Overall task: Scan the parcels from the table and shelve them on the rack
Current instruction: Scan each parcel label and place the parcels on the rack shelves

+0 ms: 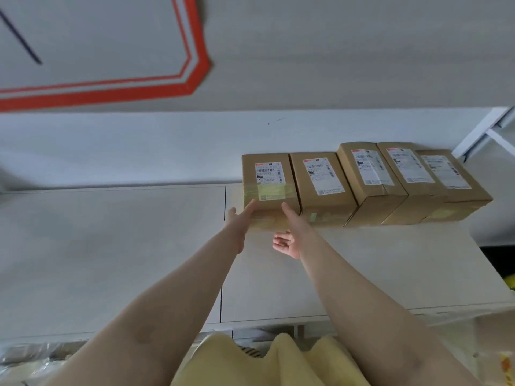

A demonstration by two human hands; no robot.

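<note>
**Both hands reach the leftmost parcel in a row of five**

Both bare arms stretch forward from the bottom of the view, nearly parallel, across the white bench (362, 268). The left hand (239, 218) is extended with fingers straight, its fingertips touching the near left edge of the leftmost parcel (269, 179). The right hand (288, 238) is turned palm inward — the forefinger points straight ahead and touches the near right edge of the same parcel, while the other fingers hang loosely curled below it, holding nothing. Neither hand has closed round the box; both are relaxed and apart from each other, one at each near corner.

The parcel is a brown cardboard box with a white shipping label (268, 172) on top and a band of yellowish tape across its near end. It stands at the left end of a row — four more labelled boxes (390, 176) side by side to its right, touching or nearly so, along the far part of the bench. A white frame (485, 132) stands beyond the last box, and yellow cloth (250, 363) shows at the bottom edge.
</note>
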